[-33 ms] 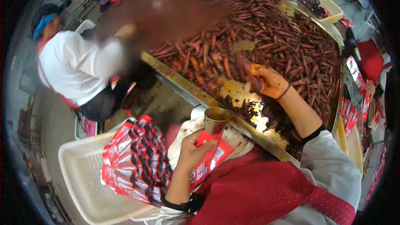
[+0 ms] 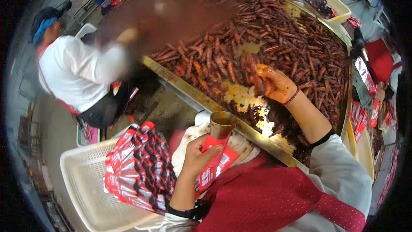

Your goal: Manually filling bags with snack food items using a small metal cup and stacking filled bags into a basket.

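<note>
My left hand (image 2: 198, 157) is closed around a red printed pouch (image 2: 210, 174) and the lower end of a metal funnel (image 2: 222, 125). The funnel's wide mouth points up and its narrow end sits in the top of the pouch. My right hand (image 2: 277, 85) is over the large metal tray (image 2: 180, 75), its fingers curled round long, dark reddish-brown sauced food pieces (image 2: 261, 87). Many more such food pieces (image 2: 300, 47) fill the tray. A patch of bare tray bottom with oily sauce shows below my right hand.
Left of me, a stack of red and silver pouches (image 2: 139, 167) rests on a white plastic basket (image 2: 79, 189). A stained pale cloth (image 2: 189, 144) lies beside my left hand. A person in white (image 2: 75, 71) works at left; others stand farther off. A yellowish basket (image 2: 337, 8) stands at far right.
</note>
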A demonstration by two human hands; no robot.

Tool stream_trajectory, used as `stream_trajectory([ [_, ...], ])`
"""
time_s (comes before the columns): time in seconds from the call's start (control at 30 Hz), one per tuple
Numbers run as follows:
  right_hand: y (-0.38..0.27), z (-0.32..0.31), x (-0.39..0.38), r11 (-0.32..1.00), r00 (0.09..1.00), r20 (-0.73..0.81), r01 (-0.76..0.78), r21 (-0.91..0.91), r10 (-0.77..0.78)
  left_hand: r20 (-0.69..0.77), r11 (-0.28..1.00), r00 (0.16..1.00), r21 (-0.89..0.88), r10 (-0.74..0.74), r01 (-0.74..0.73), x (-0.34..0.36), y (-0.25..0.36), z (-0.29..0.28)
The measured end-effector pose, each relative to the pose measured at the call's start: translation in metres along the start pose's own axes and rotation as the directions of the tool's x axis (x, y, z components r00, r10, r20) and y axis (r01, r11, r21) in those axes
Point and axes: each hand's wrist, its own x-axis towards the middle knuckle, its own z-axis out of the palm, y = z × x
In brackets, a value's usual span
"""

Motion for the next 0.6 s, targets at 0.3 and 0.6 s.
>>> stream_trajectory([
  [0.3, -0.023, 0.105, -0.079, 0.823, 0.921, 0.338, 0.339, -0.457, -0.192, 0.119, 0.994, 0.987, -0.003, 0.108, -0.108, 0.019, 0.038, 0.024],
  [0.6, -0.035, 0.155, -0.094, 0.758, 0.889, 0.453, 0.252, -0.602, 0.064, 0.066, 0.81, 0.879, 0.362, 0.472, -0.462, -0.011, 0.026, -0.013],
])
